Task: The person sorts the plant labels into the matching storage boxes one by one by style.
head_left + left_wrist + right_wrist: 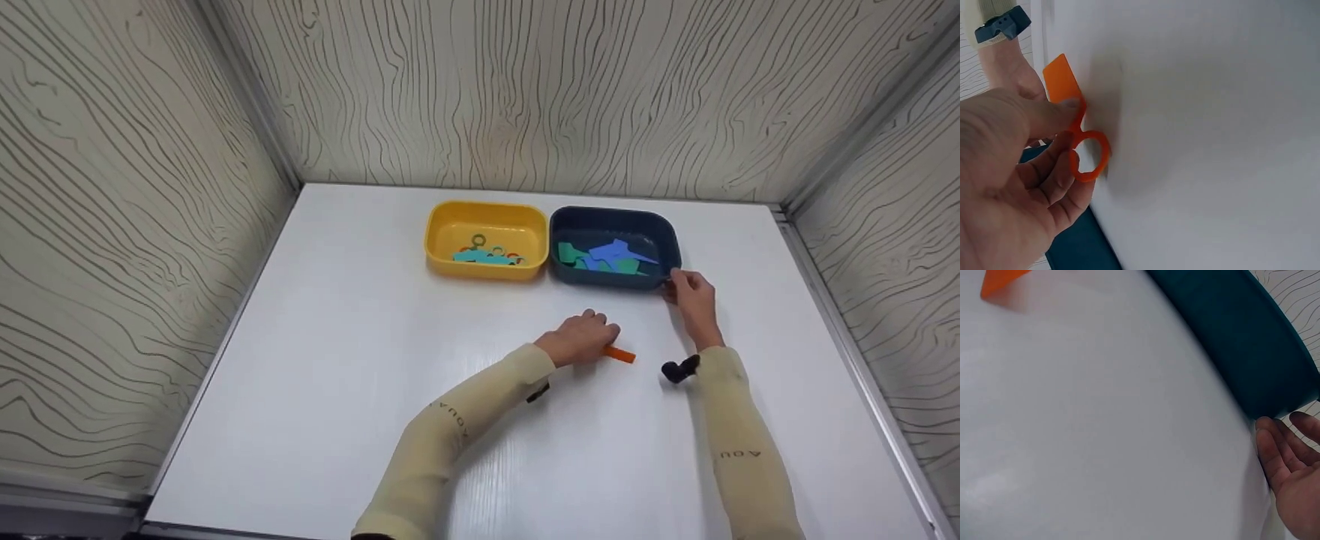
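My left hand [579,339] pinches a flat orange piece [1064,80] between thumb and fingers, over the white table. In the left wrist view this piece has a ring at one end, a narrow neck and a slanted, straight-edged plate at the other. Its ring lies by the curled fingertips. My right hand [694,298] is at the near right corner of a dark blue bin [611,280]. The right wrist view shows the fingertips [1264,423] against the bin's lower corner, with the thumb apart from them.
Several green and blue flat pieces [616,255] lie in the dark blue bin. Left of it, a yellow bin [487,271] holds light blue pieces [484,257] and small rings. Wood-patterned walls [495,97] enclose the white table [337,360] at the back and sides.
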`<state>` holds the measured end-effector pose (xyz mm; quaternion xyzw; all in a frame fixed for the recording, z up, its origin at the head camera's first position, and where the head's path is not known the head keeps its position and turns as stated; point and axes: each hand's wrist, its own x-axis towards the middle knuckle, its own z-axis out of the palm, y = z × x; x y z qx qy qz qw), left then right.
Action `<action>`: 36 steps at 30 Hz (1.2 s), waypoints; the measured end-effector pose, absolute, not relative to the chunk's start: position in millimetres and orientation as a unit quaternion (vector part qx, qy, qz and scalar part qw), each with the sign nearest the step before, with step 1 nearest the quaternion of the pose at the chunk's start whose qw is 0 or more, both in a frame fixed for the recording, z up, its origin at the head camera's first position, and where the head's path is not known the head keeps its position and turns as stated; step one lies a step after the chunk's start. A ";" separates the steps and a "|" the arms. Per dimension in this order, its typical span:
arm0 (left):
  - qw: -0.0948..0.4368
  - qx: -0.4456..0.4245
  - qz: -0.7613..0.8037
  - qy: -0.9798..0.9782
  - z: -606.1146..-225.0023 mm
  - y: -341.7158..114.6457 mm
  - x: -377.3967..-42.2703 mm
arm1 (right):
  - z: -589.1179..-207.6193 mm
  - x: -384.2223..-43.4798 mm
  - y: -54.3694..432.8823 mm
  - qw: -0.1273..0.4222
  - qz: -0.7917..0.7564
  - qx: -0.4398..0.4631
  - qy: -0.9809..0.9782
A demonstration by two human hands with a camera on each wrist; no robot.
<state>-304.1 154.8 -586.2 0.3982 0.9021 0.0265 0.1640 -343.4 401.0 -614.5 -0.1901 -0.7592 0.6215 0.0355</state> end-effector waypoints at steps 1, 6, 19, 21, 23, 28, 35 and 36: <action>0.160 0.400 0.028 0.902 -585.7 153.6 -305.1 | -614.7 -343.2 401.2 0.036 0.622 -0.190 -0.759; 0.139 0.407 0.027 0.903 -583.0 143.6 -311.0 | -614.2 -342.4 401.8 0.030 0.623 -0.195 -0.757; 0.084 0.390 0.031 0.916 -568.2 101.1 -332.4 | -591.2 -331.8 390.4 0.030 0.663 -0.182 -0.726; 0.074 0.384 0.033 0.920 -562.1 94.8 -337.0 | -591.5 -332.2 390.9 0.027 0.661 -0.182 -0.728; 0.062 0.380 0.035 0.922 -554.5 88.1 -341.4 | -591.9 -332.2 391.5 0.028 0.653 -0.182 -0.735; 0.039 0.373 0.049 0.926 -536.6 70.4 -352.8 | -593.4 -332.7 393.3 0.040 0.655 -0.183 -0.732; 0.000 0.350 0.049 0.935 -521.0 45.0 -370.9 | -594.5 -333.7 393.1 0.042 0.659 -0.177 -0.730; -0.002 0.345 0.052 0.937 -519.3 41.9 -373.5 | -594.6 -333.9 392.9 0.042 0.662 -0.178 -0.727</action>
